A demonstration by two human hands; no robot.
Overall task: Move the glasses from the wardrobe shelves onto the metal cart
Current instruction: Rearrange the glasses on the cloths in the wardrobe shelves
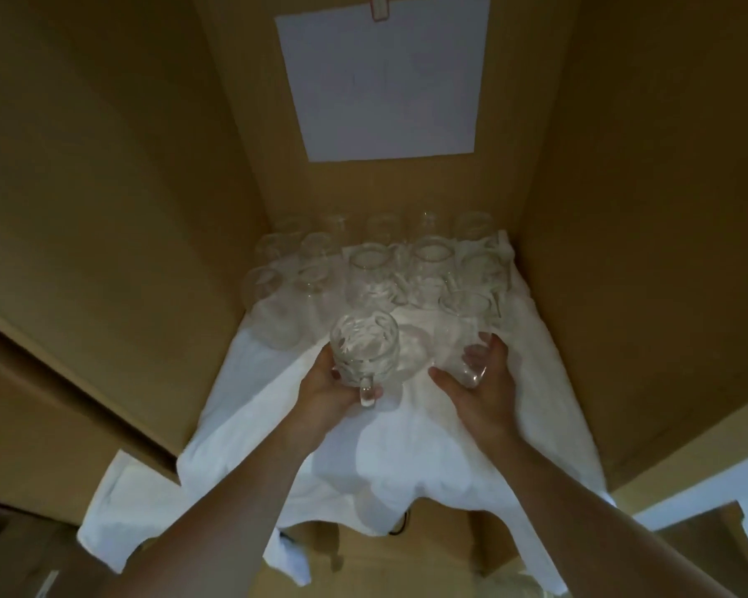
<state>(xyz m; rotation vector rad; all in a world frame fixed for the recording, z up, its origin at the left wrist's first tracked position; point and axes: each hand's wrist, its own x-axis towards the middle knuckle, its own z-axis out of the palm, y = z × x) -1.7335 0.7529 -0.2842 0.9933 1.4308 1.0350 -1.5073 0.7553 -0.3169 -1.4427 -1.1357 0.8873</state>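
Inside the wooden wardrobe, a shelf covered by a white cloth (407, 446) carries several clear glasses (432, 256) in rows toward the back. My left hand (329, 390) grips an etched glass mug (363, 347) from below, its handle pointing toward me, lifted a little above the cloth. My right hand (484, 381) holds a plain clear glass (467, 334) near its base at the front right of the group. The metal cart is out of view.
Wooden side walls (622, 252) close in the shelf on both sides. A white sheet of paper (385, 79) hangs on the back panel. The cloth drapes over the shelf's front edge (363, 524). A lower shelf edge shows at bottom left.
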